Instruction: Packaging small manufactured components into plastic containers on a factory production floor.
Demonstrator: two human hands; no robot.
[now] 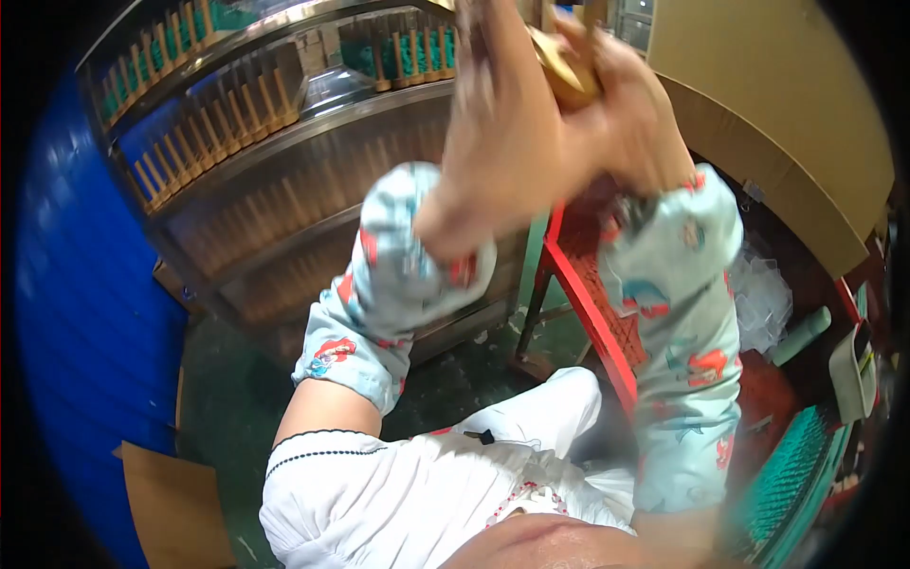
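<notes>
Your left hand (507, 123) and right hand (621, 114) raised together near the top edge, both grips closed around a yellowish-brown object (564, 66), blurred, above the red frame (583, 294), beside the round metal rack (284, 152) of wooden pegs.

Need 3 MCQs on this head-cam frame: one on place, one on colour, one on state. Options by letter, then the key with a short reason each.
1. Where are the two hands in the picture?
A. Raised near the top edge, in front of the round rack
B. Resting on the lap
C. Down on the floor

2. What colour is the frame under the right forearm?
A. Yellow
B. Red
C. White

3. What state is the right hand in?
A. Open and empty
B. Out of sight
C. Closed round a tan object

Key:
1 A: the left hand and right hand are lifted together by the top edge, before the round rack of wooden pegs.
2 B: the frame is red.
3 C: the right hand's fingers wrap a tan object; motion blur hides what it is.
</notes>
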